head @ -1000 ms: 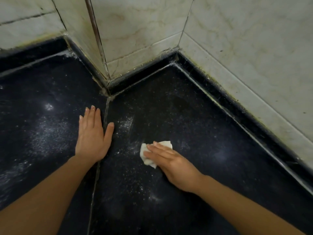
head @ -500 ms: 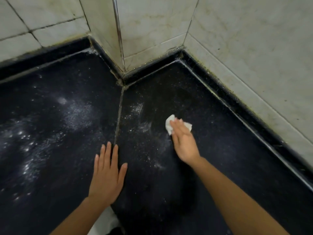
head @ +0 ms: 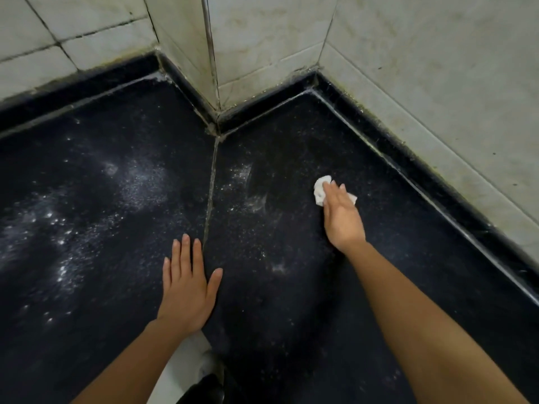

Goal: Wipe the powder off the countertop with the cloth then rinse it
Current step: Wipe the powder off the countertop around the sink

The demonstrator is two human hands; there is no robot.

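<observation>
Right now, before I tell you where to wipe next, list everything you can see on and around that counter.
cloth: one, white, crumpled, on the right slab under the right hand's fingers
powder: several patches, white, thickest on the left slab, with thinner streaks just right of the seam
countertop: one, black and speckled, two slabs meeting at the wall corner
seam: one, grey, runs from the wall corner toward the viewer
wall tiles: many, off-white and stained, behind the countertop
left hand: one, flat on the countertop by the seam, holding nothing
right hand: one, straight fingers pressing the cloth down
</observation>
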